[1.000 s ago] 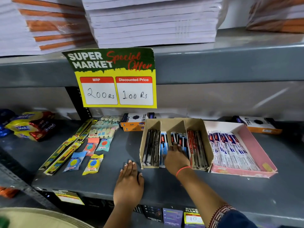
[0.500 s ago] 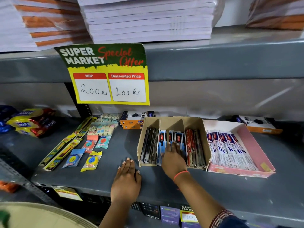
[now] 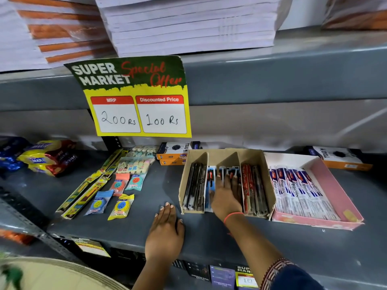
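In the head view, the right hand [image 3: 226,197] is lying with fingers stretched out on the blue pen packs [image 3: 211,176] in the middle compartment of the cardboard box [image 3: 249,158], visibly gripping nothing. Black pen packs [image 3: 195,185] and red pen packs [image 3: 251,185] are flanking it in the side compartments. The left hand [image 3: 165,231] is resting flat, fingers straight, on the grey shelf [image 3: 314,248], just left of the box. A pink tray [image 3: 339,189] is sitting just beside the box's right wall.

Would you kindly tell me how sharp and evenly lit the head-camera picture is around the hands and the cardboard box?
Head view: the left hand, right hand and cardboard box are fairly sharp under soft, even light with faint shadows; the paper stacks look smeared, and the wide lens bows the upper shelf.
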### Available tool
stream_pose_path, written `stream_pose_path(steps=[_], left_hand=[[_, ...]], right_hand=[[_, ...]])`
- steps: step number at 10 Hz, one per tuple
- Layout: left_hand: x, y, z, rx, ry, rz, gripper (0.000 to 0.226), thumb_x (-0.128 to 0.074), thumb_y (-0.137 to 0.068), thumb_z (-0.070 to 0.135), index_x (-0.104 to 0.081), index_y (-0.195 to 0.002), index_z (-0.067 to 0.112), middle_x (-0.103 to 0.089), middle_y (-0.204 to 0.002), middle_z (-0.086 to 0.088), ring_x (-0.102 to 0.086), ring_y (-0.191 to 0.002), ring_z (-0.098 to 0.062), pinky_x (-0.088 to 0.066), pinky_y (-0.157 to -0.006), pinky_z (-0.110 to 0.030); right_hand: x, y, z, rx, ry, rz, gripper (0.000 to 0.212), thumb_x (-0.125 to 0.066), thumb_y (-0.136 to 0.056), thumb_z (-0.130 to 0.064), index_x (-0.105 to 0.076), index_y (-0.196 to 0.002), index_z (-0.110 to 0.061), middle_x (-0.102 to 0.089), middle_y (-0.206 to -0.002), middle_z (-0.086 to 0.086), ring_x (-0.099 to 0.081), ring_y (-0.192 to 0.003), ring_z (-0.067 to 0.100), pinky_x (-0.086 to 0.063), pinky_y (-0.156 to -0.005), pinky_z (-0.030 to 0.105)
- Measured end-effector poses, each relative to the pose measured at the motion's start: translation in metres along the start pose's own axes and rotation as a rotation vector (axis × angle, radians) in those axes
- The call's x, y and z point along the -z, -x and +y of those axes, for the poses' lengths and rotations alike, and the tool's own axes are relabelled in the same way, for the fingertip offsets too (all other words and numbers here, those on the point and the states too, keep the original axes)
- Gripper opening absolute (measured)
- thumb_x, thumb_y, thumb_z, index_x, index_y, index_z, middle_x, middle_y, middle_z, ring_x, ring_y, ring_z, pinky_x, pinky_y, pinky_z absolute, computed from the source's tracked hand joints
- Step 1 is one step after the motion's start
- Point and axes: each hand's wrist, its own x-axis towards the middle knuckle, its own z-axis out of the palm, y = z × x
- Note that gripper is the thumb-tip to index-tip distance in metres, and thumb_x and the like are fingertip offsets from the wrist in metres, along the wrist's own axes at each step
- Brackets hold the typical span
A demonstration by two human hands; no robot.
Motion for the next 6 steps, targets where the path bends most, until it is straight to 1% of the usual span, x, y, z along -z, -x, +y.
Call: stream_pose_path(steps=[1,2,3,4,5,6], left_hand=[[0.000,0.000,-0.001,-0.006,0.005,0.007,0.052,-0.034,-0.097,0.029,-0.021,-0.144,0.009,-0.019,-0.154,-0.005,-0.010,-0.142,-0.017,-0.003,-0.114,-0.026],[0.001,0.000,-0.001,-0.001,-0.002,0.009,0.053,-0.034,-0.098,0.030,-0.019,-0.144,0.010,-0.017,-0.154,-0.003,-0.009,-0.142,-0.015,-0.002,-0.114,-0.025],[0.000,0.000,-0.001,0.002,0.000,0.016,0.053,-0.034,-0.097,0.030,-0.020,-0.144,0.010,-0.018,-0.154,-0.003,-0.009,-0.142,-0.015,-0.003,-0.114,-0.025],[0.002,0.001,0.001,0.009,0.009,0.024,0.052,-0.035,-0.097,0.029,-0.020,-0.144,0.011,-0.018,-0.154,-0.003,-0.010,-0.142,-0.015,-0.004,-0.114,-0.025],[0.004,0.002,0.003,0.012,0.004,0.022,0.052,-0.034,-0.098,0.030,-0.020,-0.144,0.013,-0.017,-0.155,-0.001,-0.010,-0.142,-0.014,-0.005,-0.114,-0.025],[0.006,0.003,0.004,0.028,-0.013,0.022,0.051,-0.032,-0.098,0.030,-0.019,-0.144,0.013,-0.016,-0.155,-0.002,-0.009,-0.142,-0.015,-0.005,-0.114,-0.026]], right_hand=[[0.008,-0.005,-0.003,-0.044,0.125,-0.036,0.062,-0.030,-0.101,-0.027,-0.002,-0.153,-0.008,0.005,-0.161,0.018,0.007,-0.150,0.032,0.005,-0.121,0.037],[0.016,-0.006,-0.006,-0.026,0.264,-0.066,0.061,-0.028,-0.102,-0.026,-0.003,-0.153,-0.005,0.000,-0.162,0.016,0.004,-0.150,0.031,0.004,-0.122,0.036],[0.013,-0.010,-0.002,0.009,0.287,-0.024,0.061,-0.033,-0.100,-0.022,-0.009,-0.153,-0.006,-0.007,-0.161,0.012,-0.003,-0.149,0.031,0.000,-0.123,0.038],[0.004,-0.014,0.003,-0.046,0.162,0.042,0.060,-0.032,-0.100,-0.030,-0.011,-0.153,-0.012,-0.004,-0.161,0.014,-0.001,-0.150,0.031,0.001,-0.123,0.040],[-0.002,-0.018,0.007,-0.048,0.124,0.047,0.060,-0.030,-0.100,-0.033,-0.010,-0.153,-0.011,-0.002,-0.162,0.014,0.002,-0.150,0.030,0.004,-0.122,0.039],[-0.002,-0.002,0.001,0.037,0.091,0.153,0.060,-0.027,-0.101,-0.031,-0.006,-0.153,-0.007,-0.001,-0.162,0.016,0.002,-0.150,0.030,0.001,-0.122,0.038]])
